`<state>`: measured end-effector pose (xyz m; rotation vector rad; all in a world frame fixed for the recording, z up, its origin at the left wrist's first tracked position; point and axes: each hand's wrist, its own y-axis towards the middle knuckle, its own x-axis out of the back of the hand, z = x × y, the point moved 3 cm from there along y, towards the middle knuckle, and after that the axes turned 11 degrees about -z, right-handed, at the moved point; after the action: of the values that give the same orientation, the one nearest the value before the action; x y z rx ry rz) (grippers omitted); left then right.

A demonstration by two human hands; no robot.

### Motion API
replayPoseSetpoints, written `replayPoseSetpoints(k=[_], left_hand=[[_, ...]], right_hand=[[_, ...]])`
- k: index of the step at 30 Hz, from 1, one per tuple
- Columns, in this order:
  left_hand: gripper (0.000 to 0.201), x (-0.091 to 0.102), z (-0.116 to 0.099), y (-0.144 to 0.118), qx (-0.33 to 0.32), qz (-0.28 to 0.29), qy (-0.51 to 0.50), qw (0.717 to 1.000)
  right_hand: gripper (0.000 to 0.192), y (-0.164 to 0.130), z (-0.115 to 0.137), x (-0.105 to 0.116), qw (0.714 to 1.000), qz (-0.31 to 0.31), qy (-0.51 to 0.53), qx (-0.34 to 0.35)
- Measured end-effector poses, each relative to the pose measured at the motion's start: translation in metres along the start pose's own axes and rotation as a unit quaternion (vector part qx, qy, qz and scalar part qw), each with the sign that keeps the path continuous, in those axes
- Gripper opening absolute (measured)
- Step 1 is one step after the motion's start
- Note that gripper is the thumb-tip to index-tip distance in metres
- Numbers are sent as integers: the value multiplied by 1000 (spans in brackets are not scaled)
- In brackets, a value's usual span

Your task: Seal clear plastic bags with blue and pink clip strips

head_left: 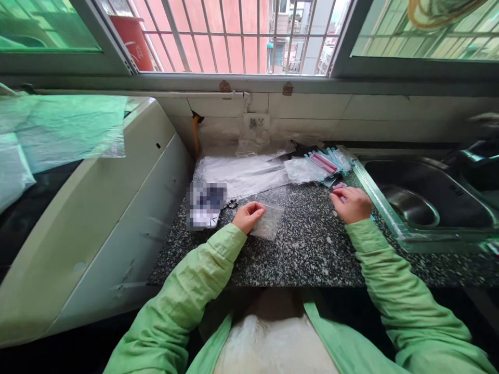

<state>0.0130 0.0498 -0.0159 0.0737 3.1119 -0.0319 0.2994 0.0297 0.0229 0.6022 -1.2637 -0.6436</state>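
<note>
My left hand (pixel 248 216) is closed on the edge of a small clear zip bag (pixel 268 222), pinched between thumb and finger just above the speckled counter. Over by the sink, my right hand (pixel 353 204) has its fingers curled together at a small pink piece (pixel 340 186); its exact kind is too small to make out. Behind that hand lies a pile of pink and light-blue stick-like items (pixel 325 162), with clear plastic bags (pixel 304 170) beside it. A phone-like object with a blurred face (pixel 206 205) rests left of my left hand, a dark chain or strap at its side.
White plastic sheeting (pixel 241 174) covers the back of the granite counter (pixel 304 259). To the right is a steel sink (pixel 403 236) with a round metal bowl (pixel 409 205) inside. A large pale appliance (pixel 128 208) walls off the left side. A barred window stands behind.
</note>
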Motion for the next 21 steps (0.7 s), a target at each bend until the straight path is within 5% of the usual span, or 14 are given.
replayPoseSetpoints(k=[3, 7, 21], left_hand=[[29, -1, 0, 1, -5, 4, 0, 1000], [32, -1, 4, 1, -8, 8, 5, 1000], [29, 2, 12, 2, 23, 0, 10, 1000]], right_hand=[[29, -9, -36, 13, 986, -8, -166, 13], [31, -23, -46, 18, 964, 17, -263, 47], [29, -27, -43, 7, 966, 51, -251, 46]])
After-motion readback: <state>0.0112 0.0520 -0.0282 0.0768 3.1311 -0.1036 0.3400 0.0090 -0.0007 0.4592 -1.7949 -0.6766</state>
